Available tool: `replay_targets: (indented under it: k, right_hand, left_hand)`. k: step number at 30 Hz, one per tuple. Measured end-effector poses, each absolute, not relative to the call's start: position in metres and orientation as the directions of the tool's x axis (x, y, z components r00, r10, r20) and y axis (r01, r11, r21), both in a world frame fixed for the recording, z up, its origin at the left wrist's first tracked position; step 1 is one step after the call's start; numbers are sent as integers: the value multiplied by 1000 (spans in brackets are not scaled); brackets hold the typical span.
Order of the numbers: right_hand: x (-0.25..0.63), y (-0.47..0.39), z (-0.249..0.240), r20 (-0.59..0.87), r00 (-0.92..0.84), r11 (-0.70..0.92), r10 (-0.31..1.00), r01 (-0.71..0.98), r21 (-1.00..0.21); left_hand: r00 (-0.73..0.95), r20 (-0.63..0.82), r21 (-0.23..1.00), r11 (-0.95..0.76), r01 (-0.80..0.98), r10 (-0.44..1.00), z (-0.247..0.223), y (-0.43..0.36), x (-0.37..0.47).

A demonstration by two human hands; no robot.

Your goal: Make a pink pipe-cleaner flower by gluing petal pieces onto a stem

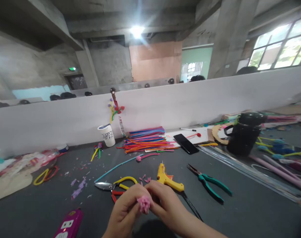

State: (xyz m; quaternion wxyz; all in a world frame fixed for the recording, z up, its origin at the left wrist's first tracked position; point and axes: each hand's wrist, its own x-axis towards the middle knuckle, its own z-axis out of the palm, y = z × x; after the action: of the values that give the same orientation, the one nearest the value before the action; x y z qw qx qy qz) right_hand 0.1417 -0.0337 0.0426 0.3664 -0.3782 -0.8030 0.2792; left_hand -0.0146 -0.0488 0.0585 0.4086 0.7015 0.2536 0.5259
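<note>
Near the bottom centre, a small pink pipe-cleaner flower [144,204] with a ruffled head is pinched between both hands. My left hand [125,209] has thumb and forefinger closed on its left side. My right hand [171,206] is curled against its right side, thumb tip touching it; the lower part of the flower is hidden by the fingers. Just beyond the left hand lie scissors [113,187] with red and yellow handles, partly covered. A yellow glue gun [169,178] rests past the right hand, its black cord running under the forearm.
Green-handled pliers [210,181] lie to the right, a magenta power strip [69,224] at lower left. Behind are pipe cleaners [145,142], a phone [186,143], a paper cup [107,135] and a black jug [244,134]. A white partition [165,109] closes the back.
</note>
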Motion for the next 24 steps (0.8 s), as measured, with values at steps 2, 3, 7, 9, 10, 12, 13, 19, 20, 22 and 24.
replay_targets:
  k: [2,3,7,9,10,12,13,19,20,22,24]
  right_hand:
    - [146,-37,44,418,-471,607,777,384,-696]
    - [148,-38,46,434,-472,620,768,374,-690]
    - [156,-44,66,497,-368,609,786,321,-725]
    - [157,-47,79,573,-320,644,755,193,-740]
    - [156,-48,85,609,-313,669,729,142,-729]
    - [151,-47,92,657,-299,706,692,89,-703]
    - [148,-45,94,669,-290,715,684,87,-694]
    - [136,-17,84,695,-256,735,672,115,-669]
    - [136,-13,82,690,-259,730,676,115,-673]
    - [138,-8,77,674,-270,717,688,110,-688]
    - [141,-6,72,657,-292,708,695,115,-697]
  left_hand:
    - [286,516,854,-509,-106,807,58,-55,-15]
    - [251,490,871,-476,-118,835,57,-57,-15]
    - [128,399,914,-382,-139,908,52,-62,-17]
    - [120,448,893,-437,-112,886,51,-60,-20]
    - [132,487,873,-479,-90,863,51,-58,-22]
    - [166,543,838,-543,-53,823,52,-52,-25]
    - [171,565,823,-567,-42,807,53,-48,-26]
    - [75,650,759,-651,-7,756,42,-20,-18]
    - [37,644,764,-645,0,764,35,-16,-15]
    - [-61,631,776,-629,47,773,19,-11,-14]
    - [-89,620,784,-609,120,780,2,-8,-17]
